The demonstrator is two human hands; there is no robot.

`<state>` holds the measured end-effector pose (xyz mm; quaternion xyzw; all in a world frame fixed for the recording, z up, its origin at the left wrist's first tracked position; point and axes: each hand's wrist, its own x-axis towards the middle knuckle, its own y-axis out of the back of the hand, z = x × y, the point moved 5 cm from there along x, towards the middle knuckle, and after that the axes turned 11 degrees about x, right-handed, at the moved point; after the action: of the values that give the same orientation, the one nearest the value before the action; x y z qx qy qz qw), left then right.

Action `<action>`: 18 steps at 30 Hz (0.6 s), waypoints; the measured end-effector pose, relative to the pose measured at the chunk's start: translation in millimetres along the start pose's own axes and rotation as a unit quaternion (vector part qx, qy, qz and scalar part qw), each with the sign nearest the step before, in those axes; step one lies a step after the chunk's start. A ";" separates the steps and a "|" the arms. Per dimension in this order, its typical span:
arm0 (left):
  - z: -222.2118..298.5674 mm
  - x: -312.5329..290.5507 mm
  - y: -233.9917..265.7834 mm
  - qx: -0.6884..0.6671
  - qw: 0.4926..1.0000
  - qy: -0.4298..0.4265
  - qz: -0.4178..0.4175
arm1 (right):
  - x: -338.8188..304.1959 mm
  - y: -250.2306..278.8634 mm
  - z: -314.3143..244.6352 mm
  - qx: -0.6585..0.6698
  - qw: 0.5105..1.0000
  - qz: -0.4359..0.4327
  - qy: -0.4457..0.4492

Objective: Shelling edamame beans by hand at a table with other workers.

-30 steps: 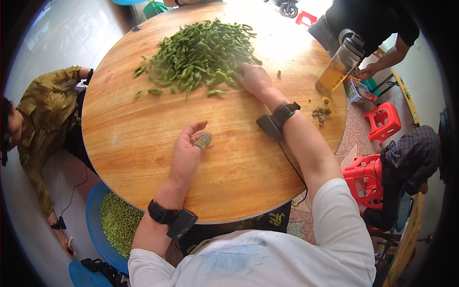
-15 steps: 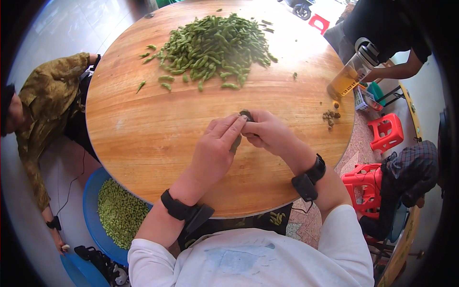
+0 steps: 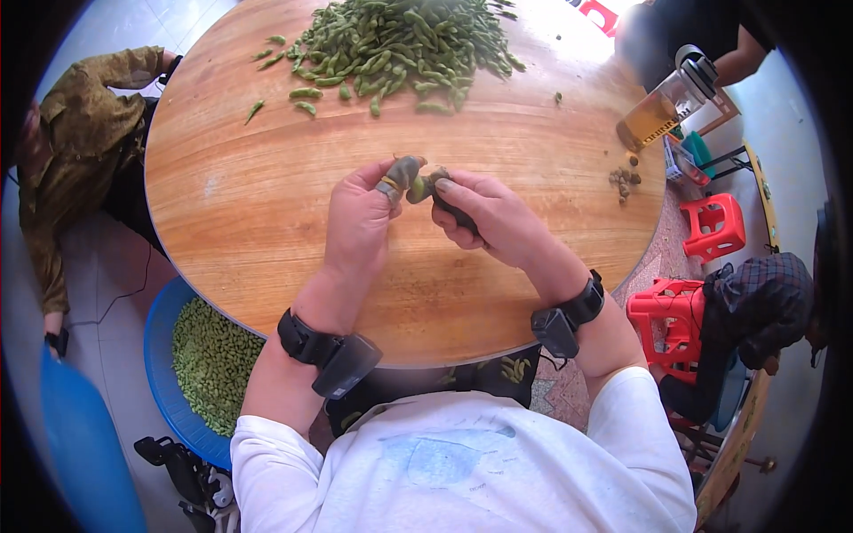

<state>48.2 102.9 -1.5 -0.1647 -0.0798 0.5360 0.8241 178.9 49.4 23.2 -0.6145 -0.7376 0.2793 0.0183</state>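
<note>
Over the middle of the wooden table, my left hand [image 3: 357,213] and my right hand [image 3: 498,213] are close together, fingers closed in pinches. Between their fingertips a green soybean pod [image 3: 416,189] shows in part; the fingers hide the rest. Grey covers sit on some fingertips of both hands, one on the left with a yellowish band. Beyond my hands lies a heap of green soybean pods [image 3: 400,49], with a few loose pods [image 3: 305,92] at its near left edge. Black devices are strapped round both forearms.
A blue basin [image 3: 169,404] of shelled beans stands below the table's left edge. A co-worker's hand touches a blue tub [image 3: 89,444]. On the table's right stand a bottle of amber liquid [image 3: 656,115] and small brown lumps [image 3: 624,180]. Red stools [image 3: 713,227] and other people are at right.
My hands have come slightly apart, uncovering the green pod between them. The view has shifted, so the heap sits higher. At left, more of the blue tub shows beside the co-worker's hand.
</note>
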 end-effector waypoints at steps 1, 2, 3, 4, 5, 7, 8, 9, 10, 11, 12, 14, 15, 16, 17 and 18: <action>0.2 0.0 0.8 -0.007 1.000 0.000 -0.004 | -0.6 -0.3 1.0 0.000 1.000 0.001 -0.003; 1.1 0.3 -0.8 -0.009 1.000 0.001 -0.004 | -0.9 -0.3 2.1 0.016 1.000 -0.002 -0.013; 2.5 0.2 -3.2 0.025 1.000 0.003 0.002 | -0.9 -0.6 3.0 0.032 0.999 -0.006 -0.023; 2.9 0.1 -4.6 0.059 0.998 0.005 0.008 | 0.3 0.2 4.0 0.031 0.999 -0.006 -0.024; 1.2 0.0 -5.7 0.058 0.998 0.005 0.006 | 1.2 1.8 6.6 0.036 0.999 -0.007 -0.026; 1.1 -0.1 -8.7 0.097 0.995 -0.028 0.000 | 2.8 5.1 8.0 0.040 0.999 -0.006 -0.027; 0.7 -1.2 -9.3 0.097 0.995 -0.027 -0.002 | 2.5 5.7 10.3 0.058 0.998 -0.010 -0.037; -1.0 -2.1 -11.6 0.050 0.998 -0.003 -0.025 | 2.1 6.1 12.0 0.075 0.996 -0.013 -0.046; -2.2 -3.0 -13.8 0.004 0.999 0.020 -0.048 | 0.8 6.0 12.7 0.077 0.996 -0.011 -0.046; 0.2 -3.2 -11.7 0.005 0.999 0.020 -0.049 | -0.6 4.3 14.0 0.111 0.992 -0.012 -0.059; 2.6 -3.8 -11.8 -0.026 0.996 0.028 -0.083 | -1.5 3.1 14.8 0.145 0.987 -0.013 -0.073; 4.5 -2.9 -12.4 -0.051 0.992 0.034 -0.114 | -0.6 3.1 12.6 0.138 0.988 -0.018 -0.073; 0.9 -1.4 -11.5 -0.035 0.993 0.047 -0.101 | 0.5 2.5 12.0 0.130 0.988 -0.023 -0.075; -2.0 -0.4 -11.4 -0.018 0.994 0.060 -0.087 | 2.7 3.3 15.2 0.131 0.988 -0.030 -0.074; -1.5 0.3 -13.3 0.025 0.997 0.045 -0.064 | 6.5 11.0 14.6 -0.006 1.000 0.007 0.003; 2.4 -1.9 -15.4 0.096 0.994 0.000 -0.044 | 7.5 14.4 10.4 -0.142 0.986 0.044 0.081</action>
<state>59.8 95.9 6.3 -0.0813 -0.0355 0.5048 0.8587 186.1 53.5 5.8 -0.6630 -0.7384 0.1216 -0.0222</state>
